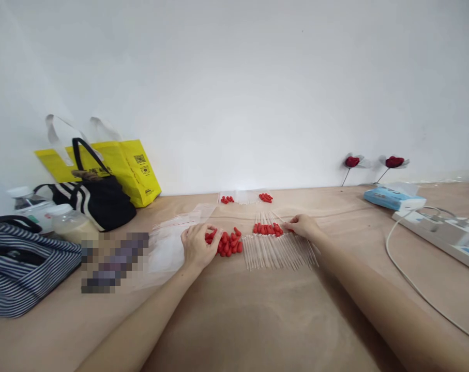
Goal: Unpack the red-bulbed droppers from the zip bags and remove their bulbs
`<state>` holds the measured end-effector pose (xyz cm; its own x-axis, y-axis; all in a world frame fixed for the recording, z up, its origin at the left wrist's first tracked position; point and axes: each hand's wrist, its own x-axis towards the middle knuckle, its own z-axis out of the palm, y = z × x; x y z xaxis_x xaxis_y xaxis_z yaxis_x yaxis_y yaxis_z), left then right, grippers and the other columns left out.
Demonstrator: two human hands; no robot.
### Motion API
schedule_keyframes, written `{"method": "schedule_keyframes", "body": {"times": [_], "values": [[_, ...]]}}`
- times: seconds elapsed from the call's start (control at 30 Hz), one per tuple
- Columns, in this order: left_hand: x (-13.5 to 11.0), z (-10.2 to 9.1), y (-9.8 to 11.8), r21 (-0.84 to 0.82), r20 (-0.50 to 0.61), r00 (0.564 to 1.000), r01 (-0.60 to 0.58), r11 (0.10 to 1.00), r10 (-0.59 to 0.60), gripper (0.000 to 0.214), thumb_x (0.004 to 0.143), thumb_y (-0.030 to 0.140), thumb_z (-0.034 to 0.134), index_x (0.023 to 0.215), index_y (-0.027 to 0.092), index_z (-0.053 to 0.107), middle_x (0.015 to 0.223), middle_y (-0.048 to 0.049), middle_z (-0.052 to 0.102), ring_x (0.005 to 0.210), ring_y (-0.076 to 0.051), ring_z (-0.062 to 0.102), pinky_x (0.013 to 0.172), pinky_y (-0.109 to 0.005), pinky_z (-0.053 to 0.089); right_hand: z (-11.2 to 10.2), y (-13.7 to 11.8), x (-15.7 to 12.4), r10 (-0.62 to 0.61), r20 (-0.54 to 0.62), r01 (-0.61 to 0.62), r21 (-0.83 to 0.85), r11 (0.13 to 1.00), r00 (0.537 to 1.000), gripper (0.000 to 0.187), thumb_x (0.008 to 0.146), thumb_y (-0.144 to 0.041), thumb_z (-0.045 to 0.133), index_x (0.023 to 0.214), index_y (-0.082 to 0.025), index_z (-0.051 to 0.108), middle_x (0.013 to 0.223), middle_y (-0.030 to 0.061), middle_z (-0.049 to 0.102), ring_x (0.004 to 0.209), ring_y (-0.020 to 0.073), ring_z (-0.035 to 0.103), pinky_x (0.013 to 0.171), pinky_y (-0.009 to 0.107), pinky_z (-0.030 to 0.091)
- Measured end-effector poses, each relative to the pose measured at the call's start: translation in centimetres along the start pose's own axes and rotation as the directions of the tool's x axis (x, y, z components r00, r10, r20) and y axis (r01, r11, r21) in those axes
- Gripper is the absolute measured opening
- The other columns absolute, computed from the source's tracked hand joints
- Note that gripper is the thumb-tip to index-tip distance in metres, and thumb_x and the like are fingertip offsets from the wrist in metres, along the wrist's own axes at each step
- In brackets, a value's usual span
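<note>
At the left edge of a loose pile of small red drop-shaped pieces, my left hand has its thumb and fingers closed together, with red showing between them. My right hand pinches at the right end of a short row of red-tipped sticks; what lies between its fingertips is too small to make out. Below that row, many thin clear sticks lie side by side on the wooden table. Thin clear plastic sheets or bags spread out left of my left hand.
Two smaller red clusters lie near the wall. Yellow bag, black bag, striped bag and jars crowd the left. Tissue pack, power strip, cable and two red flowers are right.
</note>
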<state>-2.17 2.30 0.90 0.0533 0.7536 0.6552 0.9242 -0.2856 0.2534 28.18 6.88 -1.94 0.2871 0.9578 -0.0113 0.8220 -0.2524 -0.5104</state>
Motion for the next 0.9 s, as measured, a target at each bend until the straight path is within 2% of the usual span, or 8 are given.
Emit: {"method": "schedule_keyframes", "body": {"times": [0.2,0.37,0.47,0.53,0.6,0.67,0.73,0.9], "values": [[-0.4,-0.4,0.7,0.012,-0.160,0.968,-0.195,0.981,0.195,0.017,0.077,0.033,0.052,0.070,0.021,0.061,0.079,-0.0028,0.065,0.081,-0.021,0.054,0.084,-0.039,0.031,-0.7,-0.8,-0.8,-0.031,-0.076,0.031,0.006,0.999,0.997,0.023,0.073,-0.037,0.052,0.072,-0.017,0.064,0.065,0.0054,0.065,0.059,0.0162,0.058,0.050,0.023,0.035],[-1.6,-1.0,2.5,0.035,-0.230,0.870,-0.440,0.897,0.436,0.014,0.078,0.030,0.053,0.083,0.022,0.064,0.090,-0.0041,0.066,0.087,-0.020,0.055,0.091,-0.042,0.028,-1.6,-1.5,-5.6,-0.283,-0.193,0.289,0.001,0.957,0.940,0.015,0.079,-0.032,0.050,0.084,-0.020,0.059,0.085,0.0025,0.065,0.081,0.0158,0.056,0.073,0.027,0.035],[-3.0,-1.1,4.2,0.035,-0.195,0.803,-0.569,0.822,0.564,0.023,0.081,0.028,0.050,0.101,0.023,0.060,0.101,-0.0048,0.064,0.097,-0.020,0.054,0.096,-0.043,0.025,-0.6,-1.6,-9.5,-0.704,-0.291,0.701,-0.135,0.701,0.648,0.014,0.083,-0.028,0.048,0.083,-0.020,0.060,0.080,0.0032,0.065,0.079,0.0171,0.054,0.077,0.033,0.031],[-3.9,-1.0,5.2,0.022,-0.159,0.766,-0.628,0.778,0.623,0.025,0.083,0.028,0.048,0.105,0.023,0.058,0.103,-0.0047,0.064,0.099,-0.020,0.053,0.098,-0.046,0.021,0.3,-1.7,-11.5,-0.802,-0.344,0.791,-0.214,0.573,0.488,0.015,0.083,-0.024,0.048,0.092,-0.019,0.059,0.077,0.0035,0.064,0.077,0.0165,0.052,0.078,0.034,0.030],[-4.7,-0.9,5.9,0.014,-0.121,0.742,-0.663,0.748,0.660,0.022,0.084,0.027,0.047,0.101,0.024,0.060,0.095,-0.0029,0.066,0.093,-0.019,0.055,0.099,-0.047,0.019,1.1,-2.0,-12.7,-0.853,-0.367,0.838,-0.265,0.478,0.371,0.018,0.083,-0.018,0.047,0.096,-0.019,0.059,0.077,0.0032,0.064,0.076,0.0151,0.052,0.078,0.033,0.030],[-5.2,-0.8,6.1,0.022,-0.081,0.733,-0.676,0.736,0.675,0.018,0.084,0.024,0.046,0.093,0.024,0.062,0.078,0.0003,0.066,0.081,-0.015,0.056,0.098,-0.045,0.021,1.7,-2.3,-13.2,-0.872,-0.391,0.862,-0.283,0.420,0.296,0.019,0.082,-0.015,0.047,0.096,-0.019,0.059,0.075,0.0021,0.063,0.074,0.0139,0.051,0.076,0.032,0.031],[-5.4,-0.7,6.1,0.040,-0.050,0.742,-0.667,0.744,0.668,0.017,0.085,0.020,0.045,0.083,0.023,0.062,0.065,0.0026,0.062,0.070,-0.012,0.053,0.096,-0.042,0.023,2.0,-2.5,-13.4,-0.871,-0.418,0.871,-0.290,0.396,0.258,0.018,0.082,-0.013,0.047,0.093,-0.019,0.060,0.072,0.0009,0.062,0.072,0.0131,0.050,0.075,0.032,0.031],[-5.2,-0.8,5.5,0.055,0.014,0.741,-0.671,0.739,0.671,0.021,0.086,0.024,0.044,0.071,0.020,0.058,0.062,0.0012,0.059,0.067,-0.014,0.047,0.083,-0.036,0.029,2.4,-2.6,-13.6,-0.872,-0.428,0.857,-0.331,0.396,0.238,0.017,0.081,-0.012,0.047,0.088,-0.018,0.061,0.062,-0.0005,0.058,0.067,0.0125,0.047,0.079,0.034,0.030]]}}
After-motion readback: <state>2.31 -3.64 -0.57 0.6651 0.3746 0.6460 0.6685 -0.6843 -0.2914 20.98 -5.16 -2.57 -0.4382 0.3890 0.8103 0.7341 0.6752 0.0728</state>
